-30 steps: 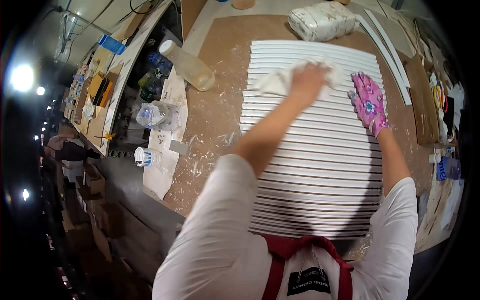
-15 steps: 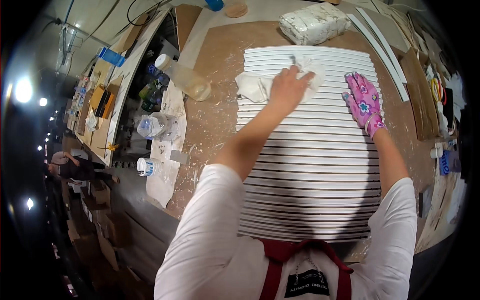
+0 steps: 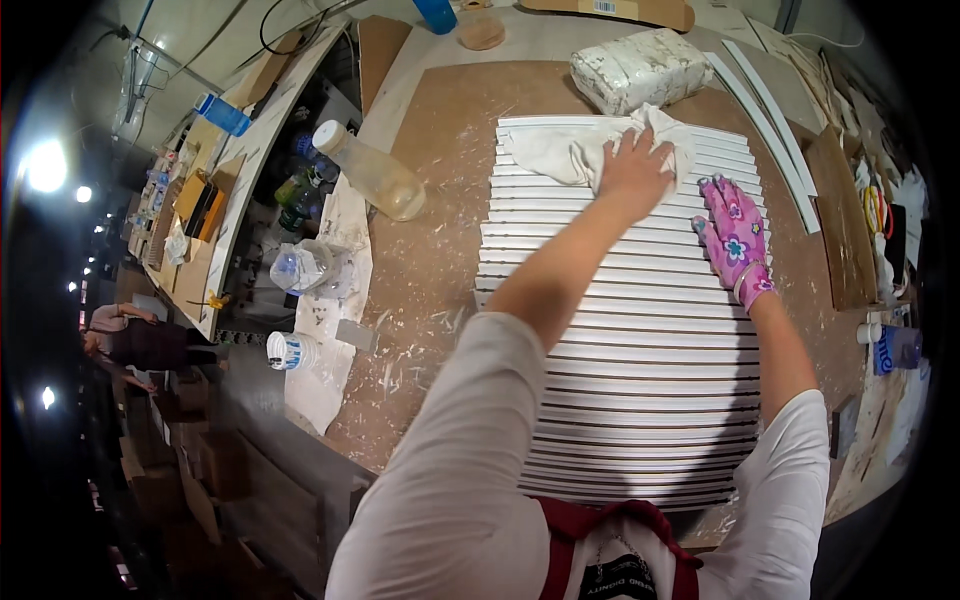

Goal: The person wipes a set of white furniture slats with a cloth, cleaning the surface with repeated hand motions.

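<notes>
A white slatted panel [image 3: 640,380] lies on the brown board table [image 3: 430,250] in front of me. My left hand [image 3: 635,165] is bare and presses down on a crumpled white cloth [image 3: 555,150] at the panel's far end. The cloth spreads out to the left of that hand. My right hand [image 3: 735,240] wears a pink flowered glove. It lies flat on the slats near the panel's right edge with its fingers apart and nothing in it.
A clear plastic bottle [image 3: 370,175] lies left of the panel. A white speckled block [image 3: 640,65] sits beyond it, and long white strips [image 3: 770,110] lie at the far right. Bottles and paper [image 3: 310,270] crowd the table's left edge. Another person [image 3: 125,335] stands far left.
My left hand slid the cloth left along the far slats, then back to the right. The gloved right hand stayed flat in about the same spot.
</notes>
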Demonstrator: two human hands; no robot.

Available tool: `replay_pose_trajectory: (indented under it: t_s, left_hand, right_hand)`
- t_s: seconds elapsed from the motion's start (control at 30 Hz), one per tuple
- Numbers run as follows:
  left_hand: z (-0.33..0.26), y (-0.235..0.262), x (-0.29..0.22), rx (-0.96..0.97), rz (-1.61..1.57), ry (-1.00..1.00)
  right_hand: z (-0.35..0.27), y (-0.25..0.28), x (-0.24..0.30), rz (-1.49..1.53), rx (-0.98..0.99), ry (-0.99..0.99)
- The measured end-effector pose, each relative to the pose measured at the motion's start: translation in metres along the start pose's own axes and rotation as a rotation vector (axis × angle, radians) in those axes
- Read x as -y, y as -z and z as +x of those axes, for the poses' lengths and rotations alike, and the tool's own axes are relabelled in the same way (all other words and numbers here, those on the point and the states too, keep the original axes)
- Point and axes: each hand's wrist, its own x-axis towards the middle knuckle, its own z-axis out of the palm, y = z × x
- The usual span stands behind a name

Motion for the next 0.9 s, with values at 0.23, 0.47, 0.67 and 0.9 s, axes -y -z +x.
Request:
replay_pose_trajectory:
  t_s: [0.23, 0.47, 0.67, 0.9]
  left_hand:
    - [-0.073, 0.043, 0.191, -0.104, -0.073, 0.309]
    - [0.01, 0.036, 0.082, -0.207, -0.148, -0.108]
    - [0.003, 0.011, 0.087, 0.016, 0.022, -0.092]
    - [-0.004, 0.083, 0.197, 0.157, 0.189, 0.394]
  right_hand:
    - [0.001, 0.005, 0.005, 0.004, 0.136, -0.055]
    - [0.076, -0.023, -0.032, -0.119, -0.028, -0.033]
    - [0.087, -0.058, -0.036, -0.16, 0.185, -0.232]
    - [0.089, -0.056, -0.021, -0.149, 0.232, -0.259]
